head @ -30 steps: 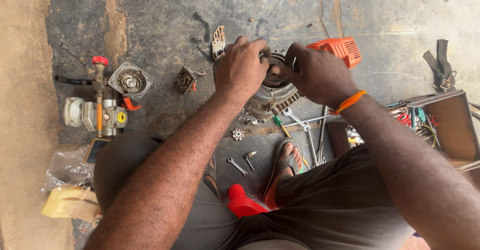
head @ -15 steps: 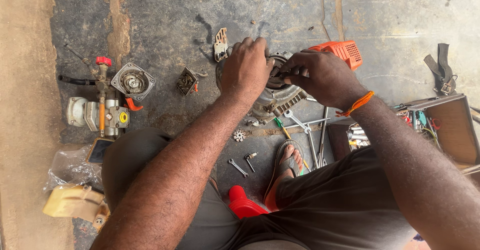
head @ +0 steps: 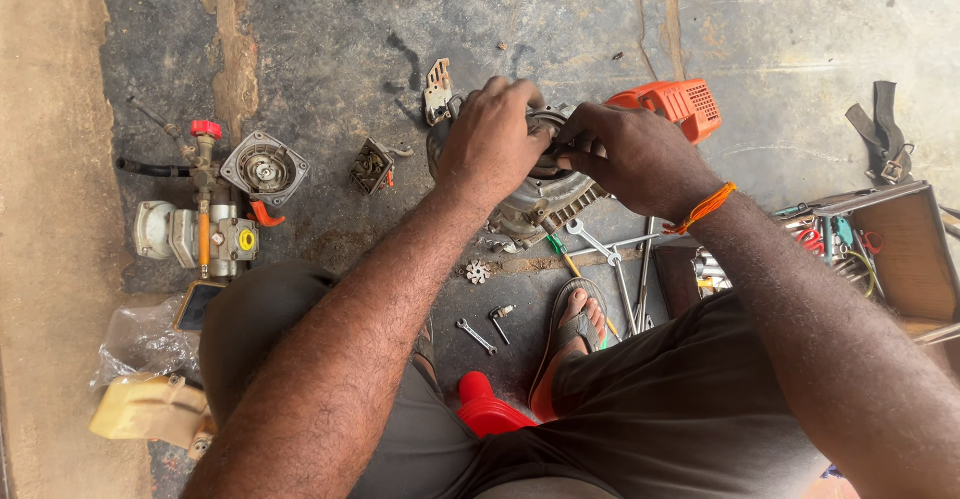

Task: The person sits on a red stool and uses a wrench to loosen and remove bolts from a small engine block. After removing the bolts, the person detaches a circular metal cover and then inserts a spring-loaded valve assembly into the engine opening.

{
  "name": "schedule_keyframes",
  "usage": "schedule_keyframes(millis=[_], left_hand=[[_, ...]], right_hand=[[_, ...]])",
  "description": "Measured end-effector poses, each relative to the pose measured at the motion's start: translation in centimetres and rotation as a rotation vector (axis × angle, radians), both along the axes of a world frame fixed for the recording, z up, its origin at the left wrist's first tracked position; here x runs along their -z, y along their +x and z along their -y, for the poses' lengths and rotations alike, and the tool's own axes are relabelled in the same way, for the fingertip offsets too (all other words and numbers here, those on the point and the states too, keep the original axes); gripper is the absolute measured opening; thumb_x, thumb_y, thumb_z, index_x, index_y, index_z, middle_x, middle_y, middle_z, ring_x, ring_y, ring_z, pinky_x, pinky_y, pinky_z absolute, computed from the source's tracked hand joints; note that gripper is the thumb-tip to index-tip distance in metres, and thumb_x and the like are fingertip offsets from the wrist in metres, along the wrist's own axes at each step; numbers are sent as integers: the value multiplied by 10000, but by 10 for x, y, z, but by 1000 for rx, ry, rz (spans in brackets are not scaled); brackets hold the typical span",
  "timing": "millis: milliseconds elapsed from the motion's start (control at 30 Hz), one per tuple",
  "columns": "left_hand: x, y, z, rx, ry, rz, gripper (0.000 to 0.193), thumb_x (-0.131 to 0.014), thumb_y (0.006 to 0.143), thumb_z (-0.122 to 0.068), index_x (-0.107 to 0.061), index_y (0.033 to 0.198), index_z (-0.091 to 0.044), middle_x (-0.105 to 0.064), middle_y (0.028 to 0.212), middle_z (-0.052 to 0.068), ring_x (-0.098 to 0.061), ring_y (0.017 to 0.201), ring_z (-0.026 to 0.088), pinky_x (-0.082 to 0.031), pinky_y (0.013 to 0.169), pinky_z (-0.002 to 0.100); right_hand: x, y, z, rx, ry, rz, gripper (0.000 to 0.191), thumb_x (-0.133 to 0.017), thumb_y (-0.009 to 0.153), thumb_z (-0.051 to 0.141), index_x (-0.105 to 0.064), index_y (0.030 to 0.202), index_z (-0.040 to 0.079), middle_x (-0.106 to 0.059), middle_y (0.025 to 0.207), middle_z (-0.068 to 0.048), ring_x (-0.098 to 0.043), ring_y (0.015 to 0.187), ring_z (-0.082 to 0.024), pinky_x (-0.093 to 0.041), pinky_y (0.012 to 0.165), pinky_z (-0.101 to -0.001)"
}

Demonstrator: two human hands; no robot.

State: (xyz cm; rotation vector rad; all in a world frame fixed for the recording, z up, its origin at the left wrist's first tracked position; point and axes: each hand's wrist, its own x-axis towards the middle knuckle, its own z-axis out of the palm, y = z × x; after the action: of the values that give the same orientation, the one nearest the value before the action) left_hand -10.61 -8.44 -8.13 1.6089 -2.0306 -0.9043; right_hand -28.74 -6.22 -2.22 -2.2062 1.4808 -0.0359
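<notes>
Near me: small steel spanner (head: 476, 336) and short bolt (head: 499, 314) lay loose on the stone floor (head: 330, 49) by my sandalled foot (head: 578, 324).
Left hand (head: 490, 144): clamped over the grey finned engine casing (head: 545, 199), steadying it.
Right hand (head: 625, 154): closed on a small part at the casing's round opening; which part, I couldn't tell.
Progress: engine looked well stripped, the orange plastic cover (head: 680, 104) and round recoil starter housing (head: 264, 168) already off, casing work unfinished.
</notes>
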Motion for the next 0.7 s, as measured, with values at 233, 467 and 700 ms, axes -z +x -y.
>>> schedule_keyframes(millis=[233,467,700], left_hand=[[3,3,2,-91,52,34,322,-804,891,-301,-639,1051,-75,-641,1096,108,-672,1027,214,-597,817,382],[8,0,6,-5,-38,42,224,-800,871,-215,-719,1048,-104,-673,1114,96,-667,1069,230,-588,874,389],[-9,5,4,-57,158,77,297,-781,912,-297,-687,1113,-100,-669,1143,88,-684,1077,219,-594,881,401]], right_hand=[[-3,-3,-2,13,9,-20,368,-688,970,415,-678,1062,59,-744,961,-97,-740,874,-247,-579,763,-419],[-3,-6,-2,-30,-2,-9,376,-687,958,420,-691,1098,71,-727,997,-107,-731,904,-246,-578,775,-417],[-7,-6,-2,-15,-17,-41,386,-677,969,407,-688,1184,86,-739,1007,-99,-738,910,-251,-584,789,-420]])
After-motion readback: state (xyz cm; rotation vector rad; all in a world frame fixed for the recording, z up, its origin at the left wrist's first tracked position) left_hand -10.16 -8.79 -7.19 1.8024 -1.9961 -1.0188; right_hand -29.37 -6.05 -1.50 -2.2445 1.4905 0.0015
